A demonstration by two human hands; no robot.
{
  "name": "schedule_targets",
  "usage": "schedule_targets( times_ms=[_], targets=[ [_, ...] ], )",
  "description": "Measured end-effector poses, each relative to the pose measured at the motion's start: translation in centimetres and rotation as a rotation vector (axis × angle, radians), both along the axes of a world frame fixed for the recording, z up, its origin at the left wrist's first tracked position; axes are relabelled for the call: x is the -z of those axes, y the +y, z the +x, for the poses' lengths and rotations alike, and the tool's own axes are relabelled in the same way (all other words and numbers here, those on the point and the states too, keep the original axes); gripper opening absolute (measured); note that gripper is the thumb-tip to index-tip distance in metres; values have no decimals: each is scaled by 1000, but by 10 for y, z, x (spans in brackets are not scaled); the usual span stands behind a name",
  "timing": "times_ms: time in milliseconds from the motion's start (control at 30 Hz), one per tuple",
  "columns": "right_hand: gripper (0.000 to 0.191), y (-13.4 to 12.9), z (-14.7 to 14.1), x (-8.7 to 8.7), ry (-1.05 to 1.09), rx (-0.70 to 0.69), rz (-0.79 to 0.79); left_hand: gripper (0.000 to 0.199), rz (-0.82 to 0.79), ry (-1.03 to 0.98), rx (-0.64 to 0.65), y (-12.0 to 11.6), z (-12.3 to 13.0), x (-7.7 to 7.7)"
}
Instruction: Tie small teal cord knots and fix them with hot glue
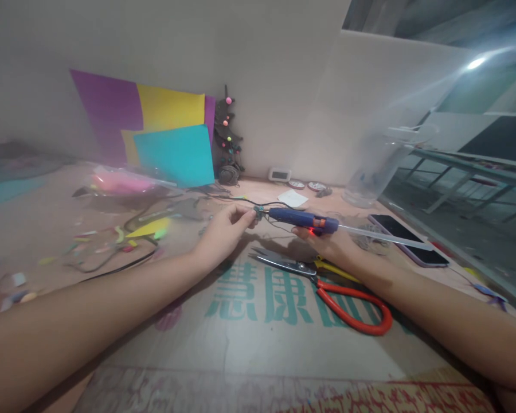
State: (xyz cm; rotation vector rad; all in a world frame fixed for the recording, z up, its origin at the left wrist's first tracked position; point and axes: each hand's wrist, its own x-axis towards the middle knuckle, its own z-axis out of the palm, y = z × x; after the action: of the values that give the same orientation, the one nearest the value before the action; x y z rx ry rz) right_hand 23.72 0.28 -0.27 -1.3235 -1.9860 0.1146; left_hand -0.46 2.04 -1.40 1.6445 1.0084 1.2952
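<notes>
My right hand (322, 241) is wrapped round a blue hot glue gun (294, 217), with a long pale glue stick (382, 235) sticking out of its back end. A red light glows under its body. The gun's nozzle points left and meets, or nearly meets, a small dark green piece (258, 212). My left hand (236, 221) pinches that piece between thumb and fingers; its exact kind is too small to make out. Just below both hands lie scissors (301, 267) with red handles, and beside them a yellow-handled tool (335, 268), partly hidden by my right forearm.
A printed cardboard sheet (258, 344) covers the front of the table. Coloured foam sheets (172, 152) and a small decorated tree (229, 137) stand against the back wall. Scraps and cords (129, 241) lie left. On the right are a phone (406, 240) and a clear plastic jug (370, 172).
</notes>
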Motion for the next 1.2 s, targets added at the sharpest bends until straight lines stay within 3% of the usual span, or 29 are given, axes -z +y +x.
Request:
schedule_targets(
  times_ms=[433,633,767,900,933,1033,1200],
  targets=[
    [25,-12,-8,-15,36,-84,-36,27,-5,0,-1,1,-1,2],
    [35,-11,-9,-29,247,-155,-58,28,-24,-5,-9,2,-1,3],
    [42,18,11,-36,310,8,-62,26,-44,-27,16,1,0,3],
    [47,53,43,-32,185,361,-162,22,-42,1,37,-1,1,2],
    [47,60,50,-29,128,395,-178,21,-48,5,44,-2,1,2],
    [44,73,64,-20,63,410,-195,20,-96,-6,79,-3,2,0],
    [32,85,72,-10,-14,319,-181,16,-166,-13,107,-4,4,-2]
  ],
)
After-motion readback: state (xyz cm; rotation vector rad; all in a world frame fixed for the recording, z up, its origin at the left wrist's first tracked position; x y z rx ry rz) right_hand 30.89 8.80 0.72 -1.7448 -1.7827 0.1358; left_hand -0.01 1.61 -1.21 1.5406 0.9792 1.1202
